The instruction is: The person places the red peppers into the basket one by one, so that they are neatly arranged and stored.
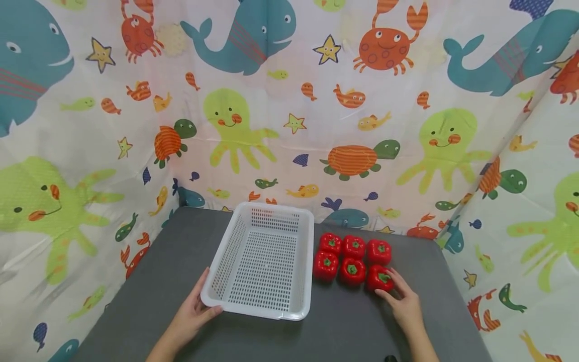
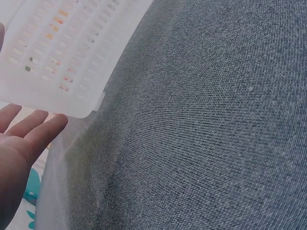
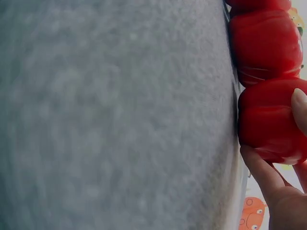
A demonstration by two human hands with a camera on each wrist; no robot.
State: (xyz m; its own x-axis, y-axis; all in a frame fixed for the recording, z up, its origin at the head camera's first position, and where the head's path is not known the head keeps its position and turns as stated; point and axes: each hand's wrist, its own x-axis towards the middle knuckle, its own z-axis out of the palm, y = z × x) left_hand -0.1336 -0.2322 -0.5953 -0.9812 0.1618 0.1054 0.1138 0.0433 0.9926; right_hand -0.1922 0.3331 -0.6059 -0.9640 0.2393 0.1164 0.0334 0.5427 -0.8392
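Fingers of the left hand grip the near-left corner of a white perforated plastic basket, and those of the right hand curl around a glossy red bell pepper to its right. Five matching peppers sit beside and behind that pepper, before a white sea-creature-patterned curtain.

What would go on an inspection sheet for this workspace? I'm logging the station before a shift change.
Surface: dark grey table, finely textured.
Job's things: white basket, perforated; six red peppers to its right, two rows of three.
Clutter: small black object at the head view's bottom edge, too cut off to identify.
Grips: left grip holds the basket's near-left corner; right grip holds the near-row pepper farthest right.
Cables: nothing seen.
Surroundings: sea-animal-print sheet behind and on both sides.
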